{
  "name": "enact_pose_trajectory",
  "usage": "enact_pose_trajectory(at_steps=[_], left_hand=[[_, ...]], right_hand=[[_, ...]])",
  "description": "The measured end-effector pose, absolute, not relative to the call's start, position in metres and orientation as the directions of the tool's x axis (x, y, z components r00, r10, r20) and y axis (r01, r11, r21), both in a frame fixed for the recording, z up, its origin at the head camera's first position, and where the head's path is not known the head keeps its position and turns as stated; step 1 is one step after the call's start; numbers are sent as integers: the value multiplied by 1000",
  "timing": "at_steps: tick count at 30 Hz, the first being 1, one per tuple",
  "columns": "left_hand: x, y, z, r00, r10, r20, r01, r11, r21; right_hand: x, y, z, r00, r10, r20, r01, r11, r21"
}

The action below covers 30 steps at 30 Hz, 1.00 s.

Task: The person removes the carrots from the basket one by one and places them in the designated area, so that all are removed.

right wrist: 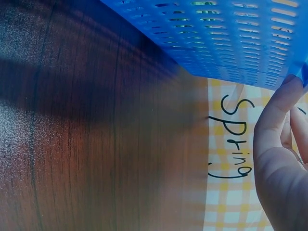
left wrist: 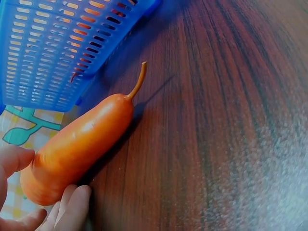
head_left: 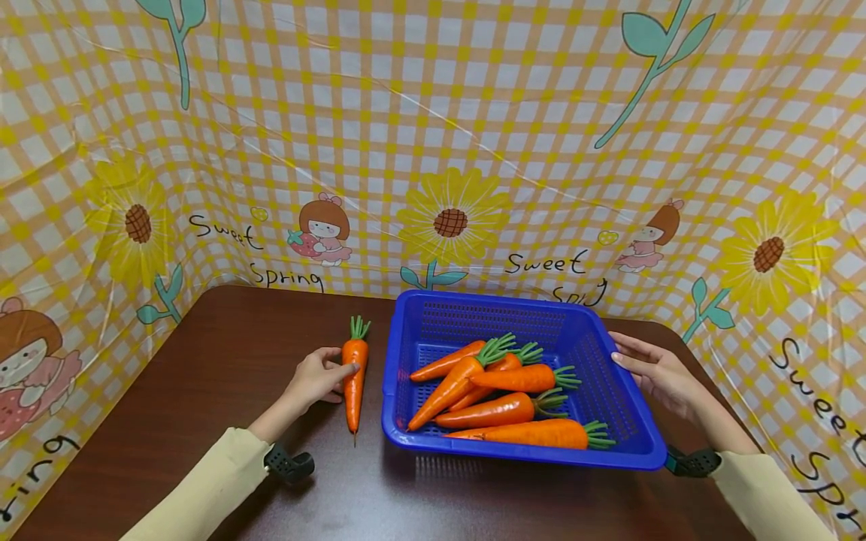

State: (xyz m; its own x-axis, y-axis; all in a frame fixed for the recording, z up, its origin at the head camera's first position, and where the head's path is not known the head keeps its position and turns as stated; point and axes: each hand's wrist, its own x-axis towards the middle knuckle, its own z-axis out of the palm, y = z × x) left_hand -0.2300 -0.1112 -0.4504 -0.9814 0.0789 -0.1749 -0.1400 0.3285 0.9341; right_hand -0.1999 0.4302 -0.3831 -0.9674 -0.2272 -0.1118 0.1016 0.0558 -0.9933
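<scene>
My left hand (head_left: 318,379) holds a carrot (head_left: 354,383) between thumb and fingers, left of the basket. The carrot's green top points away and its thin root tip towards me. In the left wrist view the carrot (left wrist: 86,144) is close over the table with a shadow beside it; whether it touches the wood I cannot tell. A blue plastic basket (head_left: 524,449) with slotted walls contains several orange carrots with green tops. At its right side, my right hand (head_left: 659,372) touches the rim with its fingers fairly straight. In the right wrist view, the thumb (right wrist: 272,115) meets the rim.
A dark brown wooden table (head_left: 223,361) lies under everything. Yellow checked cloth (head_left: 379,135) with sunflowers and cartoon figures hangs behind the table and at both sides. Each wrist wears a black band (head_left: 289,463).
</scene>
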Motion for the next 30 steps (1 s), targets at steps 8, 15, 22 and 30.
enact_pose_trajectory(at_steps=[8,15,22,30], left_hand=[[-229,-113,-451,-984,85,-158,-123,321,939],[-228,-115,-451,-984,89,-157,-122,312,942],[-227,-119,-447,-986,73,-152,-125,292,948],[-226,-122,-436,-995,23,-95,-80,365,928]], right_hand=[[-201,430,-383,-967,-230,-108,99,51,-994],[-200,430,-384,-969,-223,-106,96,55,-994],[-201,431,-384,-969,-223,-108,99,50,-994],[-200,431,-384,-970,-223,-99,87,60,-994]])
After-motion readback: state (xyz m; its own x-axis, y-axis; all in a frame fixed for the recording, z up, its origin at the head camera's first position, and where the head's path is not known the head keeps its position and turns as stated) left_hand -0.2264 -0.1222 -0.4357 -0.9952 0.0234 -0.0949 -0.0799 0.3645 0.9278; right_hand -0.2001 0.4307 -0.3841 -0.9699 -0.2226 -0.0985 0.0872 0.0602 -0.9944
